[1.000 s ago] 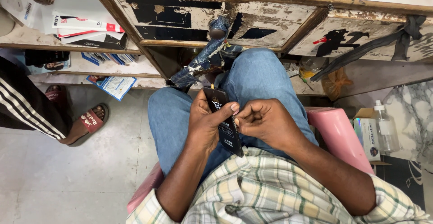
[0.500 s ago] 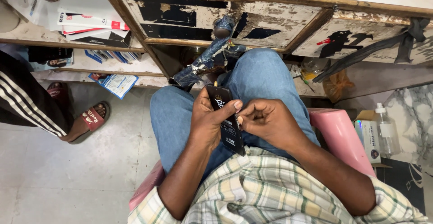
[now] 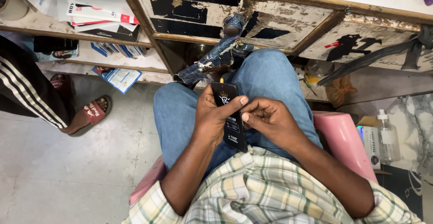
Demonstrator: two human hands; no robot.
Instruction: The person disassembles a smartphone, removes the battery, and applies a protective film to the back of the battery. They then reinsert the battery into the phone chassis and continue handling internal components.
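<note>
So I've got a slim black packet (image 3: pixel 229 115) mid-frame, held over my lap. My left hand (image 3: pixel 212 120) is wrapped around it, thumb across the front. My right hand (image 3: pixel 266 118) is curled at its right edge, fingertips touching it. Pink chair (image 3: pixel 343 138) underneath, chipped desk (image 3: pixel 279 21) along the top of the frame.

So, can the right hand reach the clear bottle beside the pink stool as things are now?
Probably yes. The right hand only touches the black packet that the left hand holds, and nothing visible stands between it and the clear bottle.
</note>
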